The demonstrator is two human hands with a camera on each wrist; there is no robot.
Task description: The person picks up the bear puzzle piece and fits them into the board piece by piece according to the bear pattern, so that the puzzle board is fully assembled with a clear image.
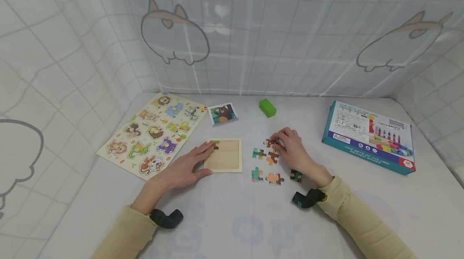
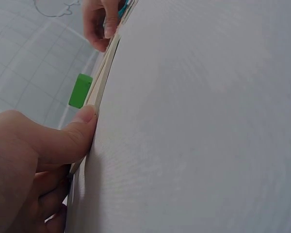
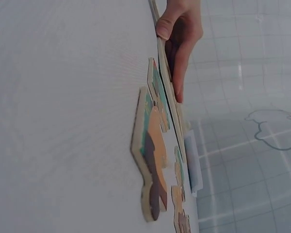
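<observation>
My left hand (image 1: 185, 168) rests on the left side of a shallow wooden puzzle tray (image 1: 240, 156), fingers stretched out over its frame and thumb at its near corner. One puzzle piece (image 1: 216, 145) lies in the tray's far left corner, partly under the fingertips. To the right of the tray, my right hand (image 1: 294, 151) pinches a brown and red puzzle piece (image 1: 268, 142) between thumb and fingers at the table. Several loose pieces lie beside it, among them a green one (image 1: 257, 175), an orange one (image 1: 274, 179) and a dark green one (image 1: 296, 176) near the wrist.
An animal puzzle board (image 1: 143, 146) lies at the left. Behind the tray are a bear picture card (image 1: 222, 113) and a green block (image 1: 267, 108). A beaded-boxes carton (image 1: 367, 136) lies at the right. A tiled-pattern wall covering (image 1: 253, 45) rises behind the table.
</observation>
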